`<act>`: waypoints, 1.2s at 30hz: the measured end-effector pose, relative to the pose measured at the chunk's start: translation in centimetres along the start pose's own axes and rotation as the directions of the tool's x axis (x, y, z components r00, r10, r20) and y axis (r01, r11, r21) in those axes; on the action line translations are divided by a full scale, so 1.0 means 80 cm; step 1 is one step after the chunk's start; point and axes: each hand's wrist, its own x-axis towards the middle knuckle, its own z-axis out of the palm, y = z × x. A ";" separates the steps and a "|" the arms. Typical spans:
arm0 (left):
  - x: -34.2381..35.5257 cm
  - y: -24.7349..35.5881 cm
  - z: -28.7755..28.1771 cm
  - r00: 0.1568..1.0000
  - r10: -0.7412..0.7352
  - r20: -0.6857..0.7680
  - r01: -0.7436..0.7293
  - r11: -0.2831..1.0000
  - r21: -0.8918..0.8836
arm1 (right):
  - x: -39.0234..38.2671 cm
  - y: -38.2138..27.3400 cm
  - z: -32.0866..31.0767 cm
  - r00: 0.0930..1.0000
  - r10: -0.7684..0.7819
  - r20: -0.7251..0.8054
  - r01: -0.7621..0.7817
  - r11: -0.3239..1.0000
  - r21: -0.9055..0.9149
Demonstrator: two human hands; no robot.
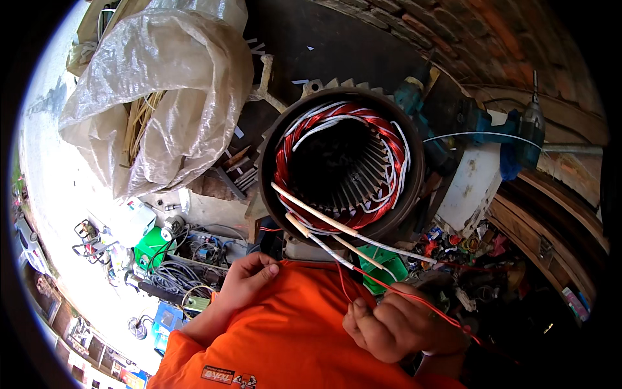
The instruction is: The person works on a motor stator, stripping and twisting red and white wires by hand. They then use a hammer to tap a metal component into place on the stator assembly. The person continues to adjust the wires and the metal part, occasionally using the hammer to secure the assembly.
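A round metal motor stator [272, 144] holds coils of red and white wire [372, 120] around its dark slotted bore. Pale sleeved leads [316, 211] hang over its near rim, continuing in white sleeving and red wire [424, 299]. Below these leads, my right hand [389, 324] is closed with thumb and fingers on a thin red wire. My left hand [249, 282] is curled near the orange shirt [246, 337], below and left of the stator; whatever its pinched fingers may hold is hidden.
Translucent sacking [155, 78] lies upper left. Blue power tools [518, 136] sit beside a brick wall [505, 39] at right. A green container [382, 259], curved wooden boards [538, 227] and small clutter lie below them. Cables [172, 275] and equipment crowd the lower left.
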 end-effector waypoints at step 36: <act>0.043 -0.053 0.049 0.999 -0.021 0.036 0.034 0.905 -0.425 | 0.066 0.100 0.004 0.921 -0.166 0.351 0.143 0.986 0.090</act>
